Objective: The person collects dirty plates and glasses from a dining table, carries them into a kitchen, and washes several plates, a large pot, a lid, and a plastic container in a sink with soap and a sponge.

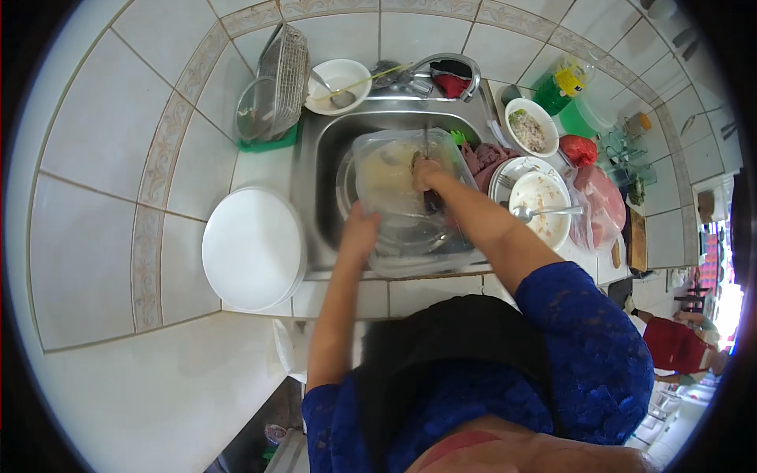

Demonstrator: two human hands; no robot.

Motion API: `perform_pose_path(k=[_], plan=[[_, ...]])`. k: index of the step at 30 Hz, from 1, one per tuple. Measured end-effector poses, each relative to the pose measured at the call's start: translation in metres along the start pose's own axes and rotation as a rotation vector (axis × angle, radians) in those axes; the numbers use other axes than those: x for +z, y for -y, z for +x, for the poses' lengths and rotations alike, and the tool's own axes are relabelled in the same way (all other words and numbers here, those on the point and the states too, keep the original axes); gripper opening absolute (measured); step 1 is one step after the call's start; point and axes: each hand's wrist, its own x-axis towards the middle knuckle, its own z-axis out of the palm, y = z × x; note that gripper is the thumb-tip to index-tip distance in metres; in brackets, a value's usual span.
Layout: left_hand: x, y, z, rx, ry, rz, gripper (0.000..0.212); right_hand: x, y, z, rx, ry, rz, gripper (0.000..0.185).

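Note:
A clear rectangular plastic container (384, 145) is tilted over the steel sink (325, 159), under a thin stream from the curved faucet (470, 65). Cloudy yellowish liquid shows inside it. My left hand (359, 232) grips the container's left side near its lower corner. Inside the container, my right hand (427, 172) is closed on a dark item, blurred and mostly hidden by the fingers; what it is cannot be told. Beneath the container, a round metal vessel (344, 180) shows in part.
Stacked white plates (254, 248) stand at left, a wire basket (287, 83) behind. A white bowl with a spoon (337, 74) sits behind the sink. At right are a soiled bowl (553, 227), a food bowl (547, 124), green liquid bottle (556, 88) and bagged pink item (597, 201). A person in red (674, 346) is far right.

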Motion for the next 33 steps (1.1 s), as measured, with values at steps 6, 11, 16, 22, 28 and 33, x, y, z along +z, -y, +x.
perform_pose_path(k=[6,11,16,22,28,33], plan=[[-0.01,0.01,0.003,-0.061,-0.026,0.039,0.041,-0.058,0.0,-0.071,-0.247,0.314,0.658,0.043],[-0.011,0.021,0.007,-0.081,-0.05,-0.039,0.043,-0.08,0.005,-0.115,-0.331,0.29,1.062,0.034],[-0.016,0.038,0.018,0.104,-0.035,0.091,0.045,-0.142,0.054,-0.163,-0.712,0.02,0.585,0.048],[-0.047,0.089,0.021,1.004,-0.4,0.758,0.046,-0.136,0.271,-0.202,-1.146,0.083,0.646,0.054],[0.0,0.044,0.038,0.109,-0.059,0.192,0.041,-0.078,0.341,-0.152,-0.839,-0.334,0.684,0.037],[-0.005,0.031,0.026,-0.04,0.023,0.295,0.062,-0.095,0.347,-0.17,-0.088,-0.007,1.299,0.034]])
